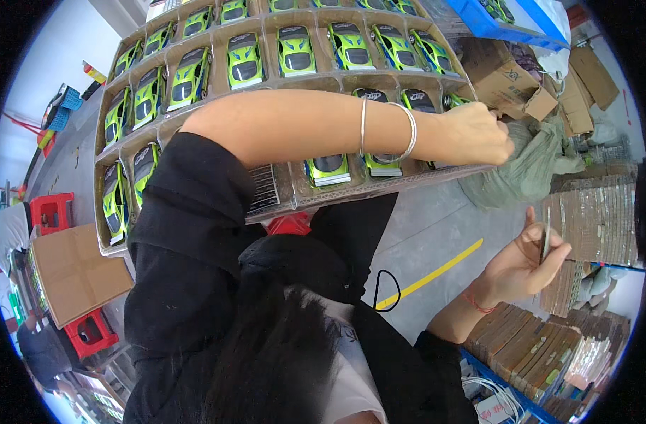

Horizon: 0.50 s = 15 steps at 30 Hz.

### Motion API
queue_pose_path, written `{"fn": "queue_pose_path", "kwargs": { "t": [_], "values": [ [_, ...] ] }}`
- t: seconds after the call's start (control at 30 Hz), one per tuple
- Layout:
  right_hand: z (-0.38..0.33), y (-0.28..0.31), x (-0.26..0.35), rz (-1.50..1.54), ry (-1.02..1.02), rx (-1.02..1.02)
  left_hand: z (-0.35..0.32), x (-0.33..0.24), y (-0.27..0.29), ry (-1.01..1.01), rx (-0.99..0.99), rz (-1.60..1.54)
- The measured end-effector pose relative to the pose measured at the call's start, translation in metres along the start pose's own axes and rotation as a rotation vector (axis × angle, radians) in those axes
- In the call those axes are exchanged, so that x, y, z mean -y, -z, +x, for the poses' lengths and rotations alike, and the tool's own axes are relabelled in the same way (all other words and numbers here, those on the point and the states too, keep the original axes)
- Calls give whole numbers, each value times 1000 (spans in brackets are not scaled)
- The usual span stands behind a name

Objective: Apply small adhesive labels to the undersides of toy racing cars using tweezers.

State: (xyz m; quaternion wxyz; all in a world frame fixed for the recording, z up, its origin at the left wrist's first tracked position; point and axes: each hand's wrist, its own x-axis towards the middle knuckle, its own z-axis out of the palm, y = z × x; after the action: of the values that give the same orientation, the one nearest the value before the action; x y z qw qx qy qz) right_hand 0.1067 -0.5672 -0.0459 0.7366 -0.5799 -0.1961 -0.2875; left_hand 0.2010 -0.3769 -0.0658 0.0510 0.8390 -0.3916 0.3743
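1. Flat grey card piece (pixel 546 242), thin, seen edge-on, upright; sits well below and right of the cardboard tray (pixel 280 191), just left of the stacked card dividers (pixel 597 219).
2. Right hand (pixel 524 265) pinches that piece betw. thumb and fingers; palm faces up-left, red string at wrist.
3. Left hand (pixel 478 133) reaches across tray's near-right corner, fingers curled shut at the tray edge next to the grey-green bag (pixel 531 166); what it grips, can't tell. Two silver bangles (pixel 407 131) on forearm.
4. Tray: compartments in rows, each w/ one green toy car (pixel 295 51); forearm covers part of near row.
5. Right of tray, beyond the bag: brown cartons (pixel 510 81). Above-right of tray: blue crate (pixel 492 18).
6. Below tray: grey floor w/ yellow line (pixel 436 275).
7. Left of tray: red stool (pixel 52 210), flat cardboard box (pixel 75 272), second red stool (pixel 91 332) below it.
8. Far below-right of tray: more bundled card stacks (pixel 542 346).
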Motion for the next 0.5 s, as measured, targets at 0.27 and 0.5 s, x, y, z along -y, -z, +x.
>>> {"fn": "queue_pose_path", "kwargs": {
  "t": [0.27,0.5],
  "values": [
    [-14,-25,-21,65,-102,398,-42,16,93,276,302,-69],
    [-34,-149,-11,-212,389,1207,-177,45,232,681,121,127]
  ]
}}
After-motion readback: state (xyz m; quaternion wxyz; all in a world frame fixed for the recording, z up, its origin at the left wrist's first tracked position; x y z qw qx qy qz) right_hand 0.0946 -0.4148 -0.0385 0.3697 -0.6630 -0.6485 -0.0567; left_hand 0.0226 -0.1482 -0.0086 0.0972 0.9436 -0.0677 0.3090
